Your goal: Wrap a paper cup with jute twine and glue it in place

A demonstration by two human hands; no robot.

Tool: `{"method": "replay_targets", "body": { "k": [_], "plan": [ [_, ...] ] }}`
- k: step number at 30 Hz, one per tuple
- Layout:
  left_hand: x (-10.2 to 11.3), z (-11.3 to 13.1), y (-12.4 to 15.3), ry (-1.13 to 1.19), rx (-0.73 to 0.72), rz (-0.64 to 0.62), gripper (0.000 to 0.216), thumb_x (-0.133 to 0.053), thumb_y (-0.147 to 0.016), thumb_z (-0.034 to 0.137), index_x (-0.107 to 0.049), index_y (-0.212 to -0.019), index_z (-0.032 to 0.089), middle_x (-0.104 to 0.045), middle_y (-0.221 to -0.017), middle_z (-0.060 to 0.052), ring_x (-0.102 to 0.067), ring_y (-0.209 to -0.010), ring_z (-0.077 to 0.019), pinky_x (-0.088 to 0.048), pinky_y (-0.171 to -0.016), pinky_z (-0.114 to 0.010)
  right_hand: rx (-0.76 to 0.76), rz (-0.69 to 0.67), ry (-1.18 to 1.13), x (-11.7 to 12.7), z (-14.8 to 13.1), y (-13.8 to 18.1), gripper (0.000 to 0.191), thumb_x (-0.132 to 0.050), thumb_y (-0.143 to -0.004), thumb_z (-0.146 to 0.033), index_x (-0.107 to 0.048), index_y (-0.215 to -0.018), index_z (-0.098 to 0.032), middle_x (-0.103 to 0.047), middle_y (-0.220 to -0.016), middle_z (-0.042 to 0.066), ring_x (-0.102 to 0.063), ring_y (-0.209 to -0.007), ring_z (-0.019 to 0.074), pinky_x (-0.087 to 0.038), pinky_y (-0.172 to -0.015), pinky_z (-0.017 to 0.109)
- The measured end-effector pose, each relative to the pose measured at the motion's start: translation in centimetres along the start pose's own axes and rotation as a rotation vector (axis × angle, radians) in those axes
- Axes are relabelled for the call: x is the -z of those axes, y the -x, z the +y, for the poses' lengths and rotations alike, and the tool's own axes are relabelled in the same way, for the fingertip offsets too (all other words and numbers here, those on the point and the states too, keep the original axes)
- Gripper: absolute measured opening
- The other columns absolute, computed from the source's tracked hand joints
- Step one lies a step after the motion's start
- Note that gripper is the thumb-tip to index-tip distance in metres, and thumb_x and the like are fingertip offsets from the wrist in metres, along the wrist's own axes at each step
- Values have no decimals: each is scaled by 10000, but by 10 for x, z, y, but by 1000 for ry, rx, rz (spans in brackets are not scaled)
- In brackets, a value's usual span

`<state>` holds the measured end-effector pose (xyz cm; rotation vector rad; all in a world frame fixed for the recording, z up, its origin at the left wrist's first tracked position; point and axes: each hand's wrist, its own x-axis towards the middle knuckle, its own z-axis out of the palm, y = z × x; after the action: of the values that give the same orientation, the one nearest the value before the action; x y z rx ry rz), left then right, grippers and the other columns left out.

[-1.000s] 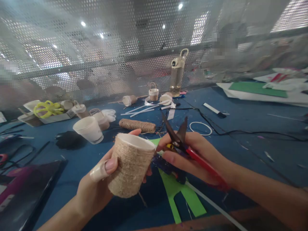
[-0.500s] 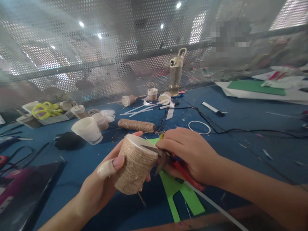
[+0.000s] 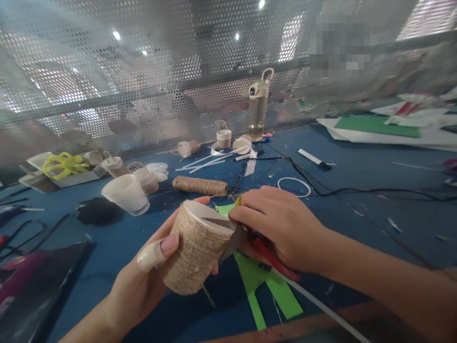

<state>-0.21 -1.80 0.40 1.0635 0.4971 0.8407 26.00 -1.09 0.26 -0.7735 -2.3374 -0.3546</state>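
My left hand (image 3: 153, 262) is wrapped round a paper cup (image 3: 196, 252) covered in coiled twine, tilted with its white mouth up and to the right. A pale bandage circles the thumb. My right hand (image 3: 274, 228) grips red-handled scissors (image 3: 273, 257). One blade lies across the cup's mouth and the other is beside its twine-covered outer wall, at the rim nearest my right hand. Beneath both hands lies a green cut sheet (image 3: 259, 286). A loose end of twine (image 3: 209, 295) hangs under the cup.
Behind the cup lies a roll of twine (image 3: 200, 185). White paper cups (image 3: 126, 193) lean at left, near yellow scissors (image 3: 64, 165). Small twine baskets (image 3: 223, 138), a water bottle (image 3: 257, 112) and a black cable (image 3: 342, 194) are farther back. A perforated metal screen (image 3: 160, 85) borders the table.
The scissor blades have closed somewhat at the cup's rim; the outer blade has swung nearer the wall. The cup has shifted slightly left and down in my left hand.
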Motion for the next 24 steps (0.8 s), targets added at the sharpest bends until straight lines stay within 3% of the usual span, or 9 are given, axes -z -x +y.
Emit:
{"method": "replay_targets", "body": {
  "k": [4,8,11,18,24],
  "plan": [
    [1,-1,2,18,53,33,641,-807,-938,514,-663,-1512,269,-847,-1043,-82,-810,-847,-222,-628,-717,-247,16,9,6,-1,0,0,273,-444,-991,-100,-708,-961,-162,-652,-841,40,-489,-706,198,-327,-659,328],
    [2,-4,3,42,25,13,526,-795,-956,466,-719,-1455,318,-843,-1140,-59,-809,-885,-220,-640,-766,-256,39,19,-6,-1,0,0,285,-445,-1013,-135,-718,-931,-147,-640,-813,40,-486,-697,190,-336,-656,318],
    [1,-4,3,47,25,76,512,-832,-918,451,-758,-1407,320,-840,-1177,-53,-800,-890,-225,-659,-808,-280,45,21,1,0,-1,0,284,-456,-1008,-145,-717,-897,-141,-630,-786,39,-480,-678,184,-341,-646,311],
    [0,-4,2,10,6,100,504,-806,-938,462,-752,-1417,314,-839,-1063,-71,-779,-823,-225,-653,-677,-252,35,32,53,-2,-6,-2,291,-454,-1019,-154,-705,-872,-144,-624,-749,42,-480,-654,186,-360,-640,314],
    [-9,-1,2,22,22,188,483,-898,-843,469,-826,-1297,319,-858,-1034,-46,-785,-777,-207,-669,-694,-251,23,51,73,-4,-7,1,340,-415,-1023,-114,-706,-851,-152,-646,-738,46,-500,-635,188,-370,-617,321]
  ]
}}
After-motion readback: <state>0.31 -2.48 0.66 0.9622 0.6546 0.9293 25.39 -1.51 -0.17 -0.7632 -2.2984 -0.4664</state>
